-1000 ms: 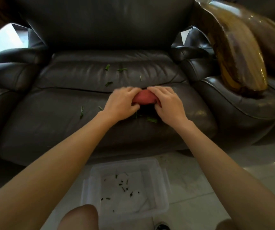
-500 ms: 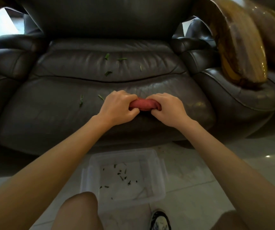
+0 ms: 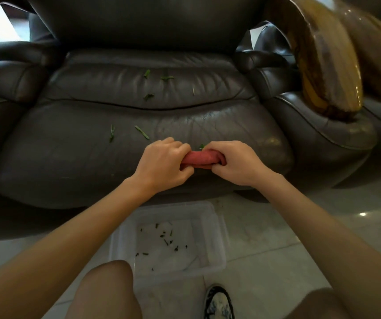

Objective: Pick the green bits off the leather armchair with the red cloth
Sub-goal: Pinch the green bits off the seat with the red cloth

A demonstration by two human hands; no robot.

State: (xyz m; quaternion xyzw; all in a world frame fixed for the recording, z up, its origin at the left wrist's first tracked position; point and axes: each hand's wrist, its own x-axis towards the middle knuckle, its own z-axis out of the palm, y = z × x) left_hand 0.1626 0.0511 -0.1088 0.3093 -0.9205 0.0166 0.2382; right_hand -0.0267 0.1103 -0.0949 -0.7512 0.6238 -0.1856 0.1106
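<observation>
A dark leather armchair [image 3: 69, 162] fills the upper view. My left hand [image 3: 161, 165] and my right hand [image 3: 233, 162] both grip a bunched red cloth [image 3: 199, 157] at the seat's front edge. A small green bit [image 3: 202, 146] pokes out just above the cloth. Two green bits [image 3: 111, 132] [image 3: 142, 131] lie on the front cushion to the left of my hands. Several more green bits [image 3: 147, 73] [image 3: 149, 96] are scattered on the rear seat cushion.
A clear plastic tub [image 3: 217, 226] stands on the tiled floor below the seat, with several small green bits inside. A polished wooden piece [image 3: 327, 65] leans over the right armrest. My knees and one patterned shoe [image 3: 218, 301] are at the bottom.
Both hands have drawn the red cloth toward the seat's front edge and bunched it tighter. The green bits that lay near my hands are no longer visible on the leather.
</observation>
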